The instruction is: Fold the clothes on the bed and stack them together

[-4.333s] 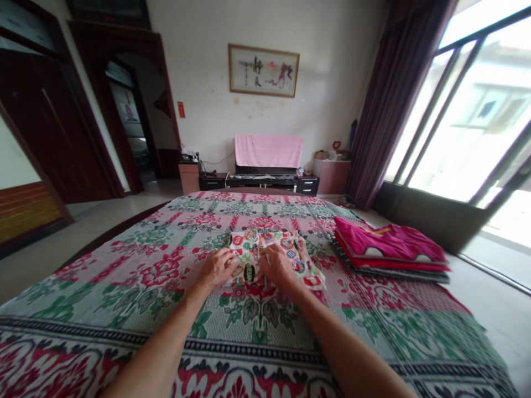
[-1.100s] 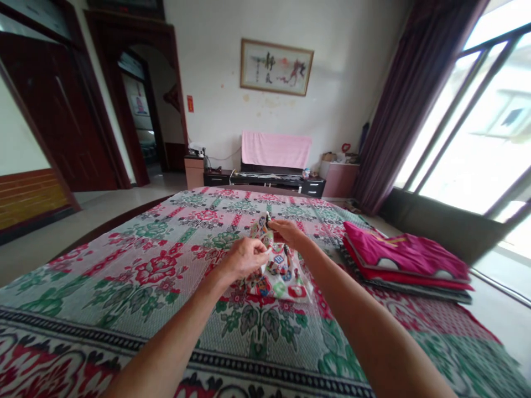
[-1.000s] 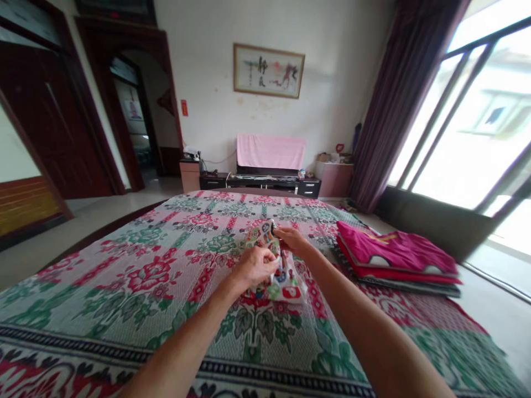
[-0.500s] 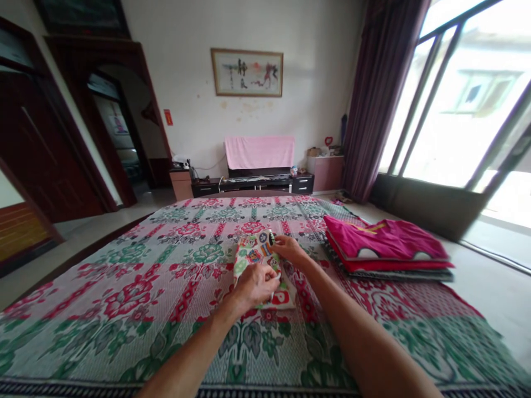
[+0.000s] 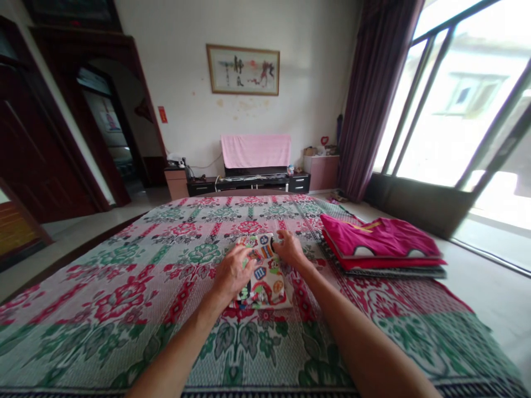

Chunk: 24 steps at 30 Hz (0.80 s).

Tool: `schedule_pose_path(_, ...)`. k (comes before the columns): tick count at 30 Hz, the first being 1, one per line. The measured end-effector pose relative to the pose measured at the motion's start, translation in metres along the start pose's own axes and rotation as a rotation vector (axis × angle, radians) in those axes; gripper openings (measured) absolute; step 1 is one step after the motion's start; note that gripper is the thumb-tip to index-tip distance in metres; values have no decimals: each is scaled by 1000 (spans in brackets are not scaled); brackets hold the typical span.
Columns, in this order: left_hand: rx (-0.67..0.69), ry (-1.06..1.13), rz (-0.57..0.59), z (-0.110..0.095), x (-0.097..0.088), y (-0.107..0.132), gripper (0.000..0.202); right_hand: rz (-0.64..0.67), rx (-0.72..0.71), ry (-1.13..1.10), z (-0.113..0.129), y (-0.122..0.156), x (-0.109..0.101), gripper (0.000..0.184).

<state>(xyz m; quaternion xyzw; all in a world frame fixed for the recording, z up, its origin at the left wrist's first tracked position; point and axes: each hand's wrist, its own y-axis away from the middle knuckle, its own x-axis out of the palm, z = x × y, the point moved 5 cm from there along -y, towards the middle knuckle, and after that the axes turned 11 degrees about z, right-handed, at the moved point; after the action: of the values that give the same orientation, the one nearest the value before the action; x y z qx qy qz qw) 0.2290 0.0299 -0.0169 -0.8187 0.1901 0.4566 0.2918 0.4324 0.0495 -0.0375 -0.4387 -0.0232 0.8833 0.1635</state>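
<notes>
A small folded garment (image 5: pixel 265 282), cream with colourful cartoon prints, lies on the flowered bed cover (image 5: pixel 124 298) in front of me. My left hand (image 5: pixel 235 271) rests flat along its left side, fingers stretched over the cloth and holding nothing. At the far right corner of the garment is my right hand (image 5: pixel 289 249), its fingers bent and slightly apart, touching the edge. The left hand covers part of the print.
To the right sits a stack of folded clothes, with a magenta garment (image 5: pixel 385 236) on top and red and dark pieces below. Beyond the bed stand a low black cabinet (image 5: pixel 298 184) and a television under a pink cloth (image 5: pixel 257 151). A purple curtain (image 5: pixel 360 110) hangs by the window.
My left hand has let go of the cloth edge and moved left to lie flat on the garment. The near part is now folded over, showing a different print. My right hand has loosened slightly.
</notes>
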Motion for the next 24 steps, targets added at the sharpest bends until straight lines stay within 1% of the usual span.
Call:
schedule_pose_path(2, 13, -67, 31, 12, 9, 1, 49, -9, -182, 39, 16, 5, 1, 38)
schedule_pose_path(4, -2, -111, 109, 19, 20, 3, 65, 57, -374, 64, 33, 12, 8, 38)
schedule_pose_path(6, -29, -139, 191, 22, 30, 7, 77, 139, -493, 113, 43, 18, 17, 38)
schedule_pose_path(7, -40, -149, 224, 22, 34, 9, 82, 170, -512, 144, 45, 19, 21, 37)
schedule_pose_path(9, -63, -167, 266, 22, 38, 12, 88, 206, -507, 188, 42, 20, 29, 34)
schedule_pose_path(14, -107, -197, 323, 18, 41, 15, 90, 248, -509, 174, 27, 15, 43, 33)
schedule_pose_path(17, -129, -196, 362, 14, 41, 15, 89, 231, -510, 173, 23, 15, 45, 32)
schedule_pose_path(20, -144, -196, 377, 12, 40, 15, 88, 216, -497, 159, 25, 16, 43, 31)
schedule_pose_path(24, -132, -201, 364, 13, 40, 16, 88, 213, -501, 43, 24, 19, 37, 31)
